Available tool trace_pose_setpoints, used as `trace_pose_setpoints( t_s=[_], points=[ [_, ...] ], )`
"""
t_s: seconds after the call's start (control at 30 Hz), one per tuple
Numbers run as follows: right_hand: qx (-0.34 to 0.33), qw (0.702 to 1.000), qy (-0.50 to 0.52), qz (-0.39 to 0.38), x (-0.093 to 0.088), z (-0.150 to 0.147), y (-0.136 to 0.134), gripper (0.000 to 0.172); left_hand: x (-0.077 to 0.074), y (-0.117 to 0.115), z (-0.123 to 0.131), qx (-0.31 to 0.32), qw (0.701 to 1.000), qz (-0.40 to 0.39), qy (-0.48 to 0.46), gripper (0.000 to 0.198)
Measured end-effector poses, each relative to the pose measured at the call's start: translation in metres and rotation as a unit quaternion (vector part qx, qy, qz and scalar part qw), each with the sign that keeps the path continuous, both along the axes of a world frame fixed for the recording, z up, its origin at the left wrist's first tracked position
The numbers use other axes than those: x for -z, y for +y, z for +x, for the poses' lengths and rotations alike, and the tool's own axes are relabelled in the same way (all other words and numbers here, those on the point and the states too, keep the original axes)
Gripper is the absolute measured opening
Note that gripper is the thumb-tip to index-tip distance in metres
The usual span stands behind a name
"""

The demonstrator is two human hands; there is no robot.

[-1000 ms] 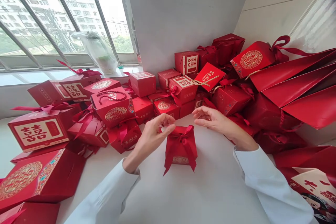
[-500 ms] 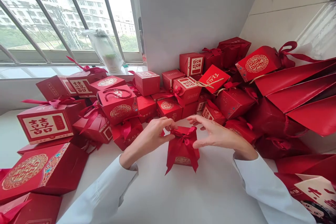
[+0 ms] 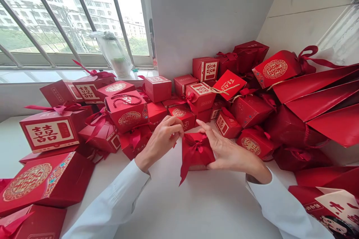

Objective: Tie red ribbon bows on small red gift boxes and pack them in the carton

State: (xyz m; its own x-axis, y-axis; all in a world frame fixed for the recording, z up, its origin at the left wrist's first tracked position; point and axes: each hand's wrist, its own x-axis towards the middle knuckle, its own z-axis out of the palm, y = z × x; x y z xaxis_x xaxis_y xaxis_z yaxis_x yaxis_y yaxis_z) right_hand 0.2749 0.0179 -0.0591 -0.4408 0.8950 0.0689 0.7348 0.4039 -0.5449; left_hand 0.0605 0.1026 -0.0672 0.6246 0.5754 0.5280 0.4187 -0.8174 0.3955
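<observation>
A small red gift box (image 3: 202, 156) stands on the white table, tied with a dark red ribbon bow (image 3: 197, 145). One ribbon tail hangs down its left front. My right hand (image 3: 226, 150) wraps the box's right side, thumb low at the front and fingers over the top edge. At the box's upper left corner, my left hand (image 3: 165, 139) is closed in a pinch, fingers curled. Whatever lies between its fingertips is hidden, though the ribbon is close by.
Many red boxes crowd the back, such as a rope-handled box (image 3: 126, 110). At left sits a large patterned box (image 3: 42, 183). Red paper bags (image 3: 316, 93) lean at right. A plastic-covered cup (image 3: 116, 58) stands on the sill by the barred window.
My right hand has come down and closed around the box's right side, covering the right ribbon tail. My left hand's fingers have curled tighter at the upper left corner.
</observation>
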Motion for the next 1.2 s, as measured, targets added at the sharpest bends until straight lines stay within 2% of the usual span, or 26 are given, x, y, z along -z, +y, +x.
trace_pose_setpoints(
  t_s=[0.07, 0.13, 0.2, 0.27, 0.4, 0.6, 0.77, 0.93, 1.2],
  points=[
    [-0.009, 1.0, 0.015, 0.019, 0.003, 0.003, 0.003, 0.11, 0.001, 0.003, -0.001, -0.05, 0.996, -0.073, -0.012, 0.025],
    [-0.014, 1.0, 0.018, 0.015, 0.005, 0.006, 0.006, 0.112, -0.001, 0.003, -0.002, -0.074, 0.982, -0.173, -0.028, 0.02],
    [-0.018, 1.0, 0.02, 0.002, 0.003, 0.007, 0.007, 0.116, -0.003, 0.002, -0.002, -0.057, 0.964, -0.259, -0.032, 0.015],
    [-0.022, 0.999, 0.035, 0.008, -0.001, 0.006, 0.006, 0.107, -0.004, -0.001, -0.001, -0.031, 0.955, -0.295, -0.027, 0.023],
    [0.009, 0.996, 0.053, 0.066, -0.01, 0.003, 0.005, 0.053, 0.001, -0.004, 0.003, -0.027, 0.961, -0.275, -0.034, 0.025],
    [0.06, 0.99, 0.07, 0.103, -0.009, 0.0, 0.009, 0.021, 0.006, -0.008, 0.01, -0.057, 0.963, -0.258, -0.059, 0.024],
    [0.115, 0.983, 0.072, 0.122, 0.0, -0.006, 0.016, 0.013, 0.002, -0.009, 0.017, -0.088, 0.965, -0.245, -0.039, 0.01],
    [0.13, 0.98, 0.089, 0.123, 0.01, -0.013, 0.019, 0.009, -0.002, -0.009, 0.024, -0.111, 0.969, -0.221, -0.017, 0.01],
    [0.145, 0.977, 0.11, 0.113, 0.012, -0.016, 0.018, 0.007, 0.005, -0.006, 0.032, -0.048, 0.987, -0.152, -0.03, 0.016]
  ],
)
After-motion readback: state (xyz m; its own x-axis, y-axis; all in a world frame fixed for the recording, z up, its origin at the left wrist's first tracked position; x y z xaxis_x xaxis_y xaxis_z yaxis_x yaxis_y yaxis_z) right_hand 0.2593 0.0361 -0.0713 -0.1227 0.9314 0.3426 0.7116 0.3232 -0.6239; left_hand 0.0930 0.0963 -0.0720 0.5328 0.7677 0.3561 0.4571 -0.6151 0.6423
